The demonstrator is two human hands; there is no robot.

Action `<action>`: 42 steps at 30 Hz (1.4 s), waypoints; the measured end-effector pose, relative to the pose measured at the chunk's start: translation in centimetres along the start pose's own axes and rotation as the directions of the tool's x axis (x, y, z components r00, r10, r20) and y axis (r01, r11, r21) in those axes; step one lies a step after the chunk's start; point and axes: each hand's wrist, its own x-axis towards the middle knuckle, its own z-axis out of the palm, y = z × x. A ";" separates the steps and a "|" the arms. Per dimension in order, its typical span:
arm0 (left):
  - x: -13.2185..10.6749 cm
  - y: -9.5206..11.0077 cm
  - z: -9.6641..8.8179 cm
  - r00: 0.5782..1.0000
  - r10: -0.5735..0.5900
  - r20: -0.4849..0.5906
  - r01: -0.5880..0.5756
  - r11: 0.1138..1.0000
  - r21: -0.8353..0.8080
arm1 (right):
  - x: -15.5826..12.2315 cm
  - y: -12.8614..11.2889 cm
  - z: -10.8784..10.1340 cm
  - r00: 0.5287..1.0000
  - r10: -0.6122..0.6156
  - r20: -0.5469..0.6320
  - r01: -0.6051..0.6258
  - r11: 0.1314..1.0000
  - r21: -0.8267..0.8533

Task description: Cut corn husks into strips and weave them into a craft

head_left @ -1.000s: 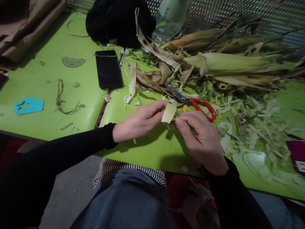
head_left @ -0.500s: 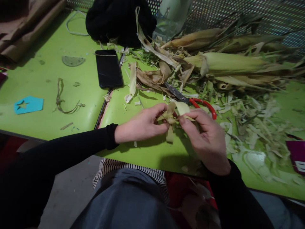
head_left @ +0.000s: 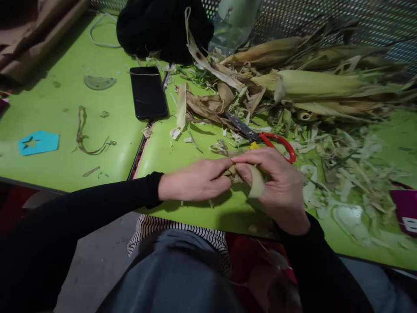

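My left hand (head_left: 195,180) and my right hand (head_left: 276,187) meet over the near edge of the green table (head_left: 107,143). Both pinch a small bundle of pale corn husk strips (head_left: 252,180), which is folded between the fingertips. One strip hangs down over my right fingers. Just behind my hands lie scissors with red handles (head_left: 260,137), blades pointing to the far left. Ears of corn in their husks (head_left: 312,84) are piled at the back right.
A black phone (head_left: 148,92) lies face up left of the husk pile. Cut husk scraps (head_left: 345,169) cover the right side. A blue card with a star cut-out (head_left: 38,142) and a twisted fibre cord (head_left: 85,134) lie at the left. A black cloth bundle (head_left: 163,28) sits at the back.
A second ago a single flat husk strip stood between my fingers. It has since been folded and wrapped into a bundle, and my hands have closed together and dropped slightly toward me.
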 end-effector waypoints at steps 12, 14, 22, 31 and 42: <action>-0.6 0.4 0.8 0.962 0.138 0.236 -0.113 0.987 -0.116 | -0.1 -0.2 -0.6 0.945 0.305 -0.119 -0.292 0.949 0.120; -0.4 0.1 0.7 0.982 0.088 0.170 -0.068 0.990 -0.120 | -0.2 0.0 -0.7 0.949 0.311 -0.058 -0.297 0.939 0.174; 0.1 0.2 -0.1 0.998 -0.055 -0.020 0.035 0.824 -0.565 | -1.0 -0.3 -0.2 0.929 0.353 0.111 -0.368 0.855 0.365; 0.2 0.3 -0.1 0.999 -0.023 -0.038 -0.009 0.735 -0.678 | -1.0 -0.8 -0.7 0.936 0.344 0.074 -0.336 0.812 0.477; -0.1 0.7 -0.8 0.997 -0.014 -0.074 -0.033 0.801 -0.598 | -1.0 0.3 -1.5 0.976 0.213 0.051 -0.212 0.977 -0.021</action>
